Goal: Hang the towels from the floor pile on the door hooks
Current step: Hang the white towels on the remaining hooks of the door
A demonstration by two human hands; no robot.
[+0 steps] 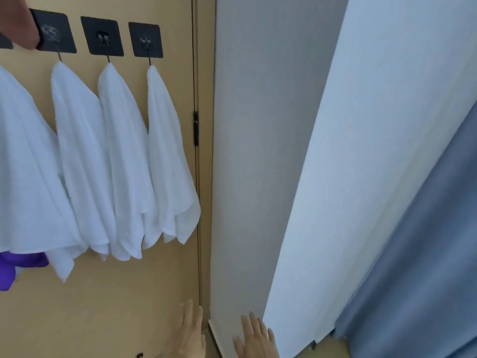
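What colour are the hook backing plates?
Black, square backing plates; clearest in the head view.

Looking like home, bedroom or bathroom side. Tan door [108, 293] carrying black stick-on hooks [102, 36], white towels [124, 161] hanging in row. Grey wall [258, 151] running beside door, blue curtain [426, 254] draping at right. Domestic fittings showing throughout.

No text, label, brand, number or sign is showing readably anywhere, neither on the black hook pads [103, 36] sticking to the door [103, 306], nor on the white towels [124, 164] hanging from them.
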